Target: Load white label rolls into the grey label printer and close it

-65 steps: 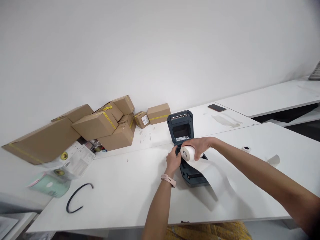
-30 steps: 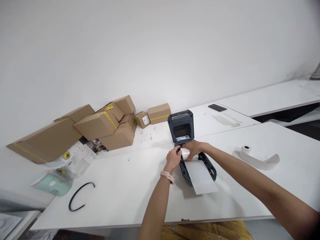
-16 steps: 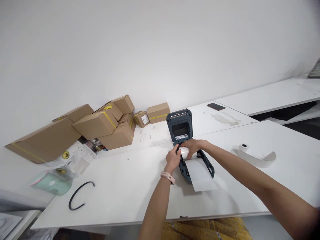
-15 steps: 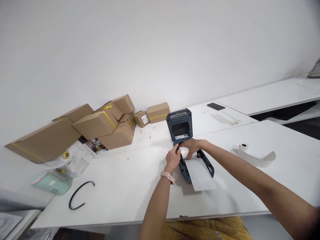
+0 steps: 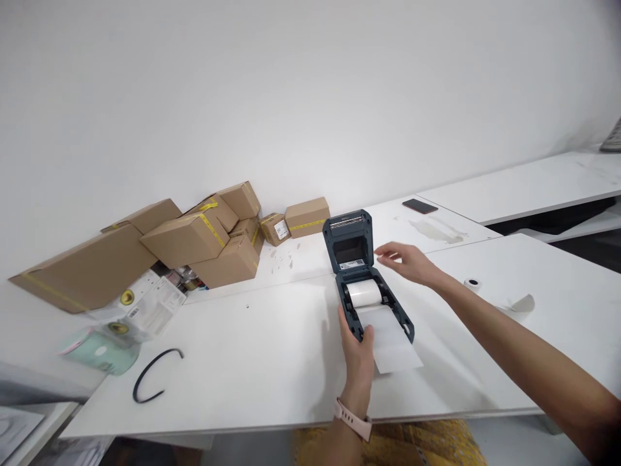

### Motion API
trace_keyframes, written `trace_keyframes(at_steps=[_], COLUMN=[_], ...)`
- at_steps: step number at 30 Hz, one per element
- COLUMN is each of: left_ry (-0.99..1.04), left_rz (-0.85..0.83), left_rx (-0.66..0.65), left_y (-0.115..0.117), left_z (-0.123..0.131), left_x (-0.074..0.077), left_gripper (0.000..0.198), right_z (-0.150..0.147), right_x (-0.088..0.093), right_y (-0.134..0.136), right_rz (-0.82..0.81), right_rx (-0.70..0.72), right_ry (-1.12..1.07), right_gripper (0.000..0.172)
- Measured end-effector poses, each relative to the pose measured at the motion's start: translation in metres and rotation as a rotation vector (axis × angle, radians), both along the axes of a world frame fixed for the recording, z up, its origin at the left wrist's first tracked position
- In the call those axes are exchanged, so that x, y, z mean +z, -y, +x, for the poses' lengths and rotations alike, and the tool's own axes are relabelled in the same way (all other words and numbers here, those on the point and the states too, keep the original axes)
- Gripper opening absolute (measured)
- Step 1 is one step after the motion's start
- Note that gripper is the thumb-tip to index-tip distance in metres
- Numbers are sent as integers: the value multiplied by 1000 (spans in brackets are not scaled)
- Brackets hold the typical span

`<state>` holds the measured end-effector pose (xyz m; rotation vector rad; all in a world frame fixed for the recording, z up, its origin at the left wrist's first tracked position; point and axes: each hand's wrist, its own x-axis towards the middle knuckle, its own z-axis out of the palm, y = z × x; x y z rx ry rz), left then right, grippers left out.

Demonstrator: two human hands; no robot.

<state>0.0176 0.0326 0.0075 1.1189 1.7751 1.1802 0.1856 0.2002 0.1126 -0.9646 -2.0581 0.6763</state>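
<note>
A dark blue label printer (image 5: 405,321) stands open on the white table (image 5: 252,362), its lid (image 5: 350,241) tipped back. A white paper roll (image 5: 365,292) lies in its bay, and a paper strip (image 5: 394,346) runs out over the front edge. My left hand (image 5: 358,353) grips the printer's front left corner, fingers along the side and thumb on the paper. My right hand (image 5: 408,261) hovers just right of the lid with fingers stretched out, holding nothing.
Cardboard boxes (image 5: 204,239) are piled against the wall at the back left. A smaller paper roll (image 5: 471,283) with a loose strip lies to the right. A black cable loop (image 5: 155,377) and a bagged green roll (image 5: 99,349) sit left. A phone (image 5: 420,206) lies further back.
The paper roll went down into the printer's bay and both hands let it go. My left hand slid to the printer's front corner; my right hand lifted away to the right of the lid.
</note>
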Motion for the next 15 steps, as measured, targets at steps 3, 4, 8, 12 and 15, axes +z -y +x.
trace_keyframes(at_steps=[3,4,8,12,15], left_ry=[98,132,176,194,246], left_rz=[62,74,77,47,41], left_rx=[29,27,19,-14,-44], left_y=[4,4,4,3,1], left_z=[4,3,-1,-9,-15], left_x=[1,3,13,22,22], left_gripper=[81,80,80,82,87], right_z=[-5,-9,-32,-53,-59], right_x=[23,32,66,83,85], right_y=[-10,-16,-46,-71,-73], right_rz=[125,142,33,-116,-187], right_rx=[-170,-193,-135,-26,41], right_ry=[-170,-193,-195,-162,-142], right_gripper=[47,52,71,74,67])
